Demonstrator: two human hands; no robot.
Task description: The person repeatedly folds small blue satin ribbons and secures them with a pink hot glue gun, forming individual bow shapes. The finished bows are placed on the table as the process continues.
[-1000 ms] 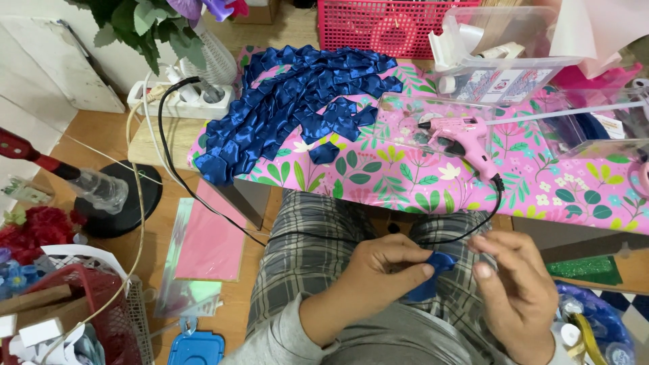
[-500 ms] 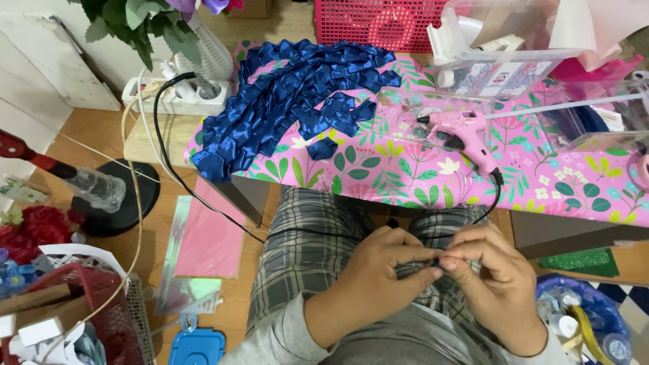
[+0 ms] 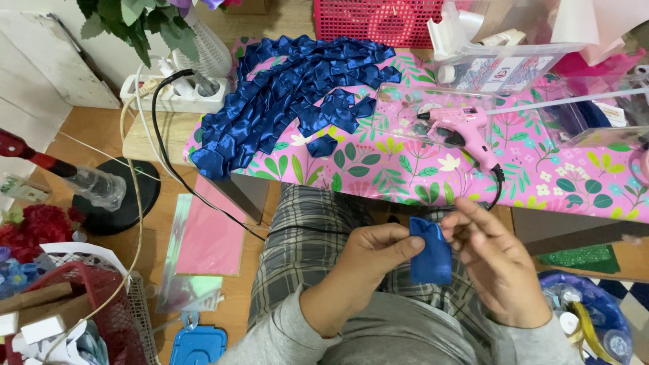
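1. Grip state: my left hand (image 3: pixel 368 260) pinches the upper left edge of a blue satin ribbon piece (image 3: pixel 430 251), thumb over fingers, closed on it. My right hand (image 3: pixel 497 263) meets the piece at its upper right edge with the fingertips; the rest of that hand is loosely curled. Both hands are on the fabric.
2. Location: the piece hangs between my hands, above my lap in plaid trousers (image 3: pixel 318 230), just near of the table edge.
3. Handling, my read: very light, soft, no stiffness; it drapes from the pinch. The satin sheen suggests it's slippery, so I judge an edge pinch close to the fold is the place to hold. Not fragile, but creases easily.
4. On the table (image 3: pixel 405 169), with its pink floral cover: a big heap of blue ribbon pieces (image 3: pixel 291 94) far left, one loose piece at its near edge.
5. A pink glue gun (image 3: pixel 466 132) lies far right of my hands, nozzle pointing left, cord dropping over the table's near edge just beside my right hand. That cord is the closest snag.
6. A clear plastic box (image 3: pixel 500 57) and a red basket (image 3: pixel 375 20) sit at the far edge, well apart.
7. A power strip (image 3: pixel 176 94) sits far left, its black cable trailing down toward my lap.
8. Floor left: pink sheets (image 3: pixel 209 230), a red wire basket (image 3: pixel 88 311). Not in the way.
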